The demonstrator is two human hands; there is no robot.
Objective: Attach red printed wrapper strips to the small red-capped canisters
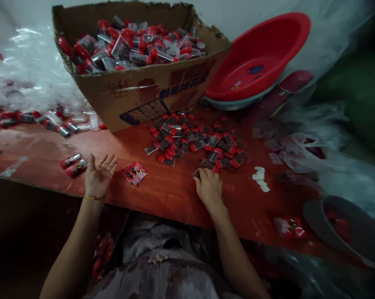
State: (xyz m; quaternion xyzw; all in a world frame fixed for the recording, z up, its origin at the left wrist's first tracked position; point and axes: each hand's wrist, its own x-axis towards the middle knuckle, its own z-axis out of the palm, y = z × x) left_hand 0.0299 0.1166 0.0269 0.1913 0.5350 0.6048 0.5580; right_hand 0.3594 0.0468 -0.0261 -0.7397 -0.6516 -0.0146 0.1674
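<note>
My left hand (100, 176) is palm up above the table's front edge, fingers spread, with nothing in it. Close beside it on the left lie shiny red printed packets (73, 165). To its right is a flat red printed sachet (135, 172). My right hand (209, 187) reaches to the near edge of a pile of small clear tubes with red caps and dark contents (184, 141). Its fingers are curled down around one small clear tube (197, 174), mostly hidden by the hand.
A cardboard box (134, 97) full of red-capped tubes stands at the back. Behind right lean a red basin (268, 54) and a pale basin under it. White discs (261, 179), another red packet (289, 227), a grey container (346, 228) and plastic bags (312, 153) lie right.
</note>
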